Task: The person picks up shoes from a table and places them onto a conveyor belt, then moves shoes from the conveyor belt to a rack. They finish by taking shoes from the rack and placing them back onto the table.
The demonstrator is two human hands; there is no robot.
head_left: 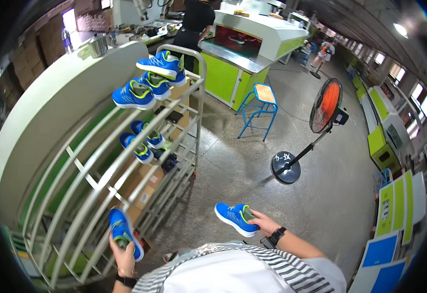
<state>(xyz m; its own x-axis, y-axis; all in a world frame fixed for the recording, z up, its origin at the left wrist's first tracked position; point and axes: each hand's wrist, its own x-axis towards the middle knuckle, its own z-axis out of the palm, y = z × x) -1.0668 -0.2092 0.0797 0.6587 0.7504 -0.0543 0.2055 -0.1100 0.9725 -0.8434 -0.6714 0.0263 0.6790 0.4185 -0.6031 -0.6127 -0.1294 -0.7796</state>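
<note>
My left hand (124,258) grips a blue sneaker (120,226) with a white sole by its heel, close to the bars of a metal shelf rack (107,175). In my right hand (264,222) is a second blue sneaker (235,218), held by the heel with its toe to the left, over the floor. Both shoes have yellow-green lining, and something grey-green shows inside their openings. Several matching blue sneakers (133,94) stand on the rack's top tier. A pair of blue sneakers (148,134) sits on a lower tier.
Beyond the rack stands a green and white machine (235,73) with a person in black (197,22) beside it. A blue-framed stool (260,100) and an orange pedestal fan (326,106) are on the floor. Green machines (383,149) line the right side. Another person (324,51) is far off.
</note>
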